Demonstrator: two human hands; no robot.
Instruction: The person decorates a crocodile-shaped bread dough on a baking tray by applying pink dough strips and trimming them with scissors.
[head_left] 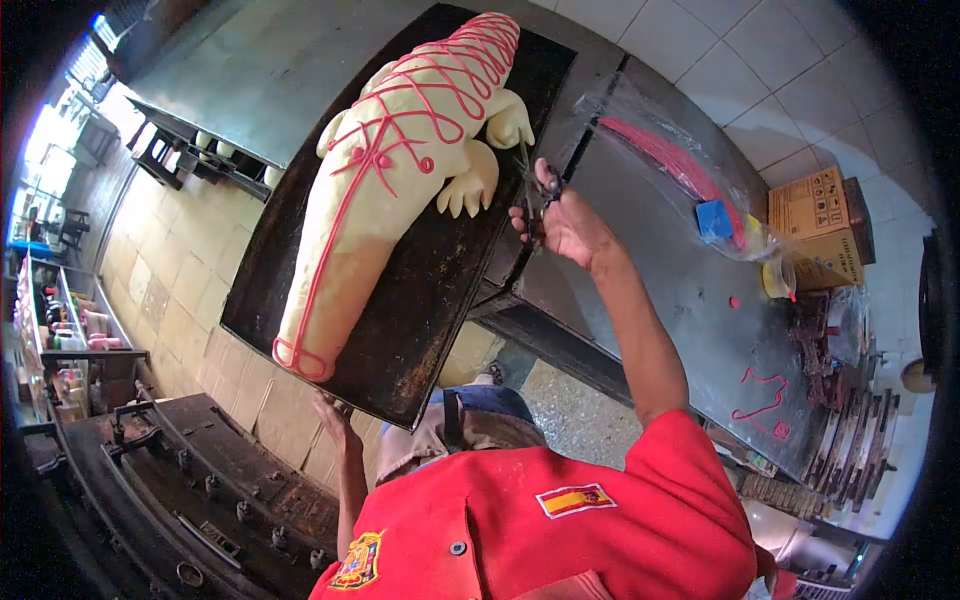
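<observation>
A big crocodile-shaped piece of pale dough point(350, 230), with pink dough strands point(335, 225) laid over it in lines and loops, lies on a dark baking tray point(420, 340). My right hand point(570, 225) holds a pair of scissors point(538, 195), fingers in the handles. Its blades point at the dough's clawed feet point(468, 182) on the right side. Down at the tray's near edge, my left hand point(338, 420) is gripping from below, its fingertips partly hidden by the rim.
On the metal table point(640, 240) to the right lie pink strands in a plastic bag point(670, 160), a blue block point(714, 221) and a loose pink strand outline point(760, 395). A cardboard box point(815, 225) stands behind. Dark metal equipment point(200, 480) fills the lower left.
</observation>
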